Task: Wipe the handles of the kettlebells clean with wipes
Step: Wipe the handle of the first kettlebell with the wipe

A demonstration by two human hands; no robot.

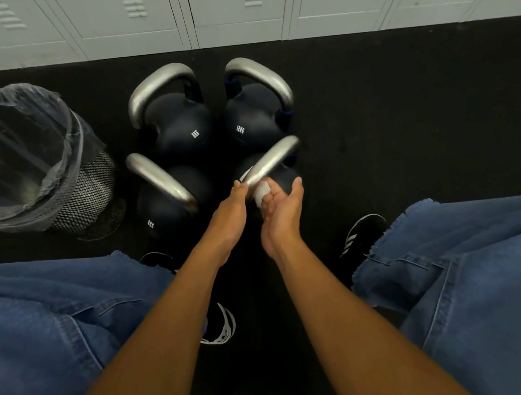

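Observation:
Several dark kettlebells with silver handles stand together on the black floor. The near right kettlebell's handle (272,159) runs diagonally. My left hand (232,215) touches the near end of that handle with its fingertips. My right hand (282,209) is beside it, palm turned inward, and pinches a white wipe (260,192) against the handle's near end. The near left kettlebell (167,199) and the two far ones (177,122) (253,112) stand untouched.
A mesh waste bin (21,157) lined with a clear bag stands to the left of the kettlebells. Grey lockers (235,6) line the far wall. My knees in blue jeans (38,323) and black shoes (361,237) frame the near floor.

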